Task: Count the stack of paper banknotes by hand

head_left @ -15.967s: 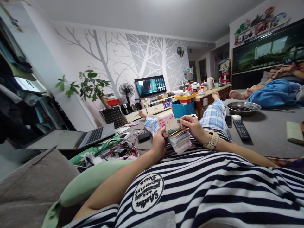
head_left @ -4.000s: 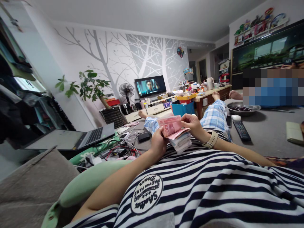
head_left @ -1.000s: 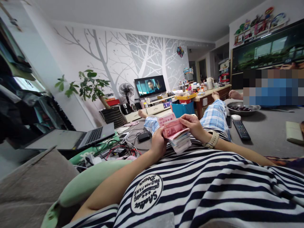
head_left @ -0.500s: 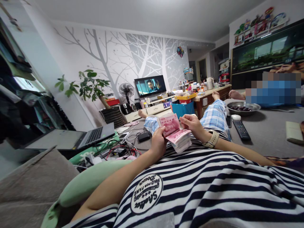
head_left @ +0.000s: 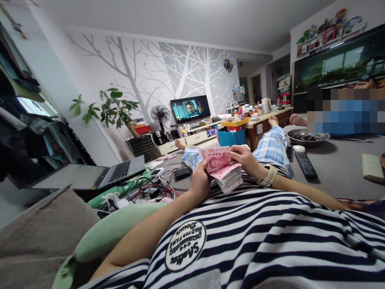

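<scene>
Now, with the left grip (head_left: 201,180), pinching a pink banknote (head_left: 217,159) by its left end, between both grips, just beyond the banknote stack (head_left: 230,180); at right, pinching the note's right edge with the right grip (head_left: 247,159).

free air above my banknotes (head_left: 217,157), tangled cables (head_left: 157,188) and black box (head_left: 182,173) obstructing my left, remote control (head_left: 306,165) and metal bowl (head_left: 311,144) standing in my way rightward

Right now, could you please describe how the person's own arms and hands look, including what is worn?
Both hands are ungloved. The left hand shows no wristwear; the right hand has a cream watch-like band at the wrist. The forearms are uncovered. The top has navy and white stripes.
</scene>
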Demonstrator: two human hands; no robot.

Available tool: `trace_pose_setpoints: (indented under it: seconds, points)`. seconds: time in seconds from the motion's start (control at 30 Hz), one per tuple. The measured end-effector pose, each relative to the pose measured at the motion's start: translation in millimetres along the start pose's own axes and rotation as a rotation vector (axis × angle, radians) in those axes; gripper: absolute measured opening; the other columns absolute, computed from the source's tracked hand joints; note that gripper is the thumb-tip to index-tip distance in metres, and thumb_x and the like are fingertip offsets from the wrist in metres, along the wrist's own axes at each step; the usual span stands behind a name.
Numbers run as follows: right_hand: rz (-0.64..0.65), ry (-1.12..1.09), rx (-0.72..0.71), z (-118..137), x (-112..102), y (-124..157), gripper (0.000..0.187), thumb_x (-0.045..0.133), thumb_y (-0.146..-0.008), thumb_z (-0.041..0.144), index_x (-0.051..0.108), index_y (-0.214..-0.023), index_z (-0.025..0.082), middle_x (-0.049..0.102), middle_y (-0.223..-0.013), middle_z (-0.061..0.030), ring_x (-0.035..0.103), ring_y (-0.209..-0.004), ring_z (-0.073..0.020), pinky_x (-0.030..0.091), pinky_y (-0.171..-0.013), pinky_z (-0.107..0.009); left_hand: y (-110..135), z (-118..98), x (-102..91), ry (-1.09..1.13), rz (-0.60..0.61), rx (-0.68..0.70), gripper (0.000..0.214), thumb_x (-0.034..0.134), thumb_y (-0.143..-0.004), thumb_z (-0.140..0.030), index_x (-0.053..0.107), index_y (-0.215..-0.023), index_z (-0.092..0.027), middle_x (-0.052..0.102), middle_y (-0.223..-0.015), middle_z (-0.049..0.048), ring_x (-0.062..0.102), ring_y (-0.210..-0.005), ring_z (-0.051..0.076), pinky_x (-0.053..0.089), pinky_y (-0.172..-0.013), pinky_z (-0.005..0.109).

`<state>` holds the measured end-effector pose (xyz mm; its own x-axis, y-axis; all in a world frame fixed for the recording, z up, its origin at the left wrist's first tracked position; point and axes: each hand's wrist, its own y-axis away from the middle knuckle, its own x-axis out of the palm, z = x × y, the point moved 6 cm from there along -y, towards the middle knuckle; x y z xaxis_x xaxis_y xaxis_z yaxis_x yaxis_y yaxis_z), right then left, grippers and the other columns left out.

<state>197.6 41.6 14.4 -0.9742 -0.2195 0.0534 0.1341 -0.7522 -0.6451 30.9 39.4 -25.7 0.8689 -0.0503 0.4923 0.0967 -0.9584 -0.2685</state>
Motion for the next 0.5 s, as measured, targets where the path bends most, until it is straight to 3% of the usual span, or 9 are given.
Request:
trace_pose_setpoints:
  seconds: [0.17,0.5]
  points:
    - [0.032,-0.004,-0.063,7.6,1.4,2.2,0.043,0.073,-0.072,0.057,0.056,-0.062,0.018,0.046,-0.059,0.0033,0.037,-0.056,-0.01,0.03,-0.054,-0.027,-1.7,1.8,-3.6,-0.031,-0.016,0.001,0.004,0.062,-0.072,-0.024,0.064,-0.072,-0.021,0.063,-0.071,0.0016,0.061,-0.076,0.02,0.05,-0.072,0.032]
    - [0.022,-0.063,-0.002,3.9,2.8,3.8,0.039,0.076,-0.069,0.055,0.062,-0.073,0.018,0.052,-0.065,0.0021,0.04,-0.06,-0.0108,0.031,-0.056,-0.026,-0.1,0.2,1.8,0.025,0.0,-0.013,0.004,0.063,-0.072,-0.024,0.063,-0.075,-0.02,0.064,-0.07,0.0003,0.063,-0.073,0.019,0.052,-0.075,0.032]
